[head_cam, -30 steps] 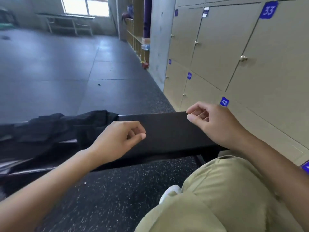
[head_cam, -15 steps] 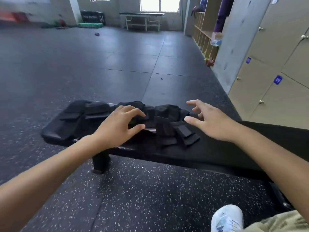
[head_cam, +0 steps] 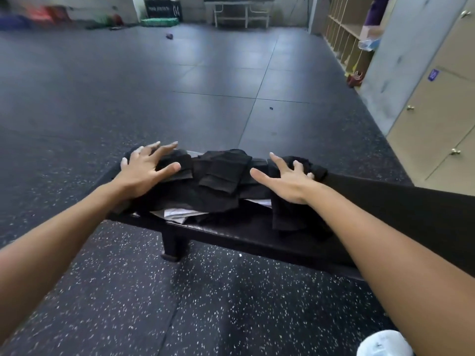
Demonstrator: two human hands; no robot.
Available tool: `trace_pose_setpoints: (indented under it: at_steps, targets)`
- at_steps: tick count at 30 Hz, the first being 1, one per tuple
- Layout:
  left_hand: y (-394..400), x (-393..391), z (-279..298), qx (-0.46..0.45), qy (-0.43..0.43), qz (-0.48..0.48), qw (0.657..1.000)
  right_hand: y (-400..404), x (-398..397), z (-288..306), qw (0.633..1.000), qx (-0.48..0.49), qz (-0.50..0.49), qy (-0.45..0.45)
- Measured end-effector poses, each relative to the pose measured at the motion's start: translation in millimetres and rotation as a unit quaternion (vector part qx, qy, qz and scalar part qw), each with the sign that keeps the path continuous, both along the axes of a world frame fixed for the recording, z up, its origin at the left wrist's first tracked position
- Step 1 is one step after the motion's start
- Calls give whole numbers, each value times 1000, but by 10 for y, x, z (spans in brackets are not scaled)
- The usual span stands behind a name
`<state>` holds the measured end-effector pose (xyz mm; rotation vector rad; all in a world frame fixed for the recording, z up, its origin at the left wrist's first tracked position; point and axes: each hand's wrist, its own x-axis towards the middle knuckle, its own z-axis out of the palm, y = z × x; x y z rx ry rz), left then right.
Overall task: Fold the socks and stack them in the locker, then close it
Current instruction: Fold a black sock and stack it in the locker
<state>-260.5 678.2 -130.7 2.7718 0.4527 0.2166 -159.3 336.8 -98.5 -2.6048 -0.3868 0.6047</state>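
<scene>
Several folded black socks (head_cam: 221, 173) lie in a row on the left end of a black bench (head_cam: 401, 201). My left hand (head_cam: 145, 167) rests with spread fingers on the leftmost folded socks. My right hand (head_cam: 288, 177) lies with fingers spread over the socks at the right end of the row, one of which (head_cam: 285, 214) hangs toward me. Something white (head_cam: 180, 214) shows under the pile near the bench's front edge. Beige lockers (head_cam: 437, 134) with small knobs, all doors shut, line the wall at the right.
Dark speckled rubber floor (head_cam: 205, 304) spreads around the bench. Its leg (head_cam: 173, 244) stands below the pile. My white shoe (head_cam: 383, 343) is at the bottom right. Open wooden cubbies (head_cam: 344, 34) stand at the far right, a white table (head_cam: 241, 9) at the back.
My view has swung left from the lockers to the sock pile. Both hands have reached forward and come down on the two ends of the row, fingers spreading.
</scene>
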Motion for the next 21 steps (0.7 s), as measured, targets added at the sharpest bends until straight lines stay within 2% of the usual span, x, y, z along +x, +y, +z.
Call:
trace_pose_setpoints:
  at_steps: [3, 6, 12, 21]
  targets:
    - [53, 74, -99, -20, 45, -5, 999, 80, 73, -114, 1000, -15, -5, 18]
    - [-31, 77, -192, 5, 98, -5, 995, 133, 94, -180, 999, -25, -1, 36]
    - [-79, 85, -189, -6, 107, 5, 994, 159, 85, -215, 998, -22, -15, 56]
    - [-480, 65, -226, 7, 94, -17, 995, -134, 168, -296, 996, 35, -31, 69]
